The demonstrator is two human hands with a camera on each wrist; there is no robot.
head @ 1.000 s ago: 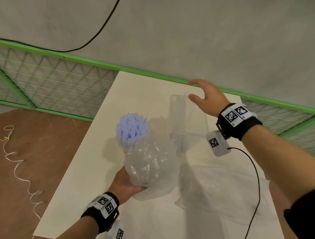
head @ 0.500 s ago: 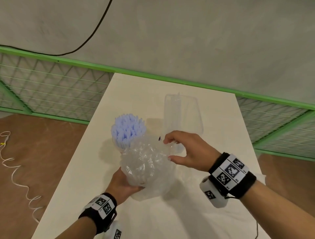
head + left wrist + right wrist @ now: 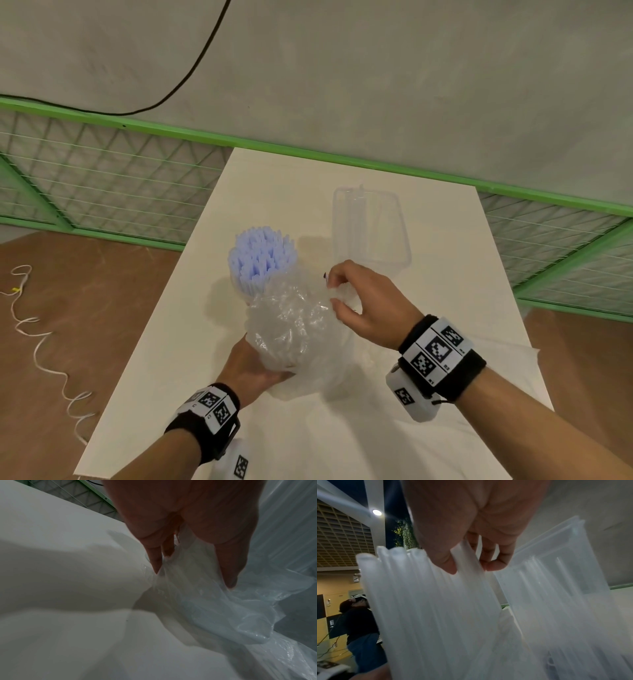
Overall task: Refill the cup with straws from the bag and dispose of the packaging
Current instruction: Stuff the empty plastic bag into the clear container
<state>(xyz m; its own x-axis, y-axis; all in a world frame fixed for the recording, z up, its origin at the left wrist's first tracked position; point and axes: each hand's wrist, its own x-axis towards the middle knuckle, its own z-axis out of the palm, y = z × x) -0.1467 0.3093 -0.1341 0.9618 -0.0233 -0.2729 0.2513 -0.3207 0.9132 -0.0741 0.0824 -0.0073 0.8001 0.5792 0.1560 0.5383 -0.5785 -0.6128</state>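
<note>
A bundle of pale blue-white straws [image 3: 262, 263] sticks up out of a crumpled clear plastic bag [image 3: 291, 325]. My left hand [image 3: 255, 371] grips the bag's lower end from below, just above the table; the left wrist view shows its fingers [image 3: 155, 561] and thumb sunk into the film [image 3: 223, 608]. My right hand [image 3: 337, 294] is at the bag's upper right side, thumb and fingers [image 3: 496, 563] pinching a fold of the plastic beside the straws [image 3: 419, 601]. The tall clear cup [image 3: 370, 233] stands just behind the right hand, also in the right wrist view [image 3: 565, 574].
The white table [image 3: 274, 192] runs away from me to a green-framed mesh fence [image 3: 102, 178]. A loose sheet of clear film [image 3: 507, 370] lies on the table under my right wrist. A white cord [image 3: 37, 349] trails on the brown floor at left. A person [image 3: 359, 622] stands far off.
My right hand has come back from the far side of the cup to the bag and now pinches its plastic. The left hand has kept its grip.
</note>
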